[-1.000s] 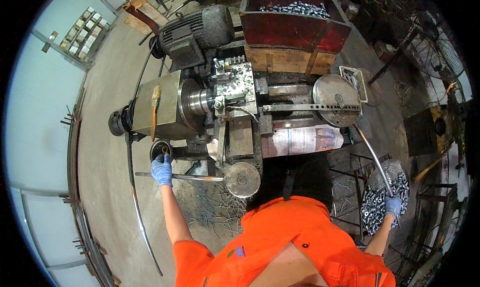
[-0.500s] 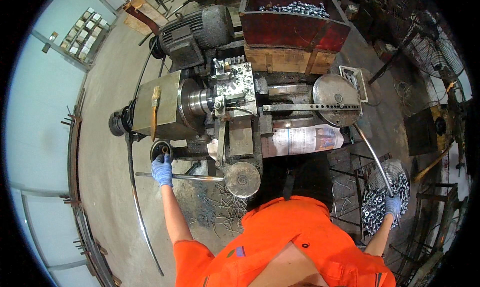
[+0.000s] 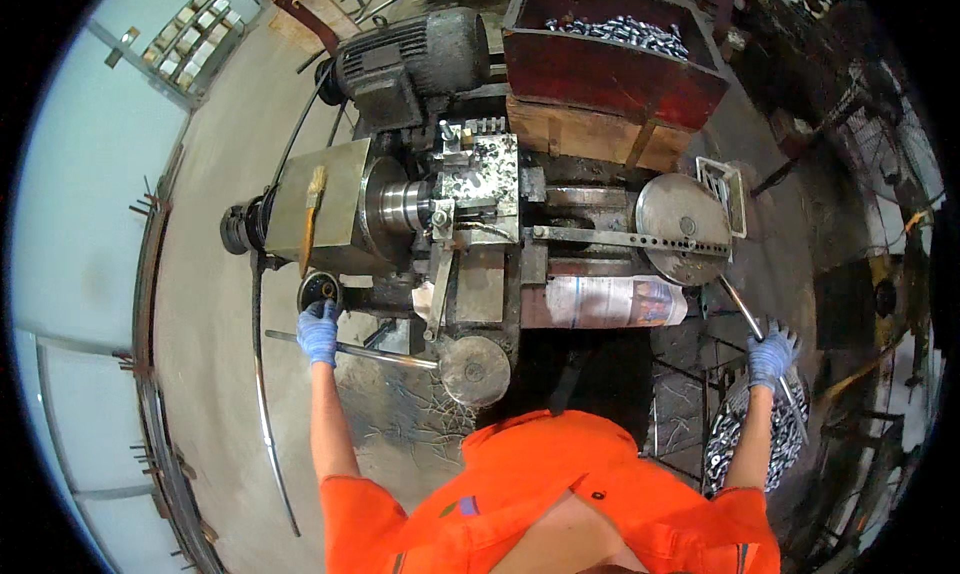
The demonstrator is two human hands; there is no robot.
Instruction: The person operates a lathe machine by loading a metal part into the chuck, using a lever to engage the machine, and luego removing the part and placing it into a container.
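My left hand (image 3: 318, 335), in a blue knit glove, has its fingertips at the near rim of a small round dark dish-like part (image 3: 306, 291) with a copper-coloured ring (image 3: 328, 290) inside. Its fingers are bent together; what they pinch, if anything, is hidden. Just by that palm runs a steel lever rod (image 3: 390, 357) fixed to a round metal disc (image 3: 475, 371). On the right, my gloved right hand (image 3: 771, 356) lies across a second long lever rod (image 3: 737, 302), fingers looking spread. That rod comes from a larger disc (image 3: 683, 224) joined to a perforated bar (image 3: 610, 237).
Before me stands a greasy lathe-like machine with a metal housing (image 3: 330, 194), a brush (image 3: 312, 214) on it and a motor (image 3: 420, 64) behind. A red bin (image 3: 610, 79) of metal parts sits on a wooden crate. Below my right hand is a basket of nuts (image 3: 735, 439).
My right hand has moved up along the lever rod, away from the basket, and its fingers look more spread. My left hand stays by the round part. The whole view has shifted slightly.
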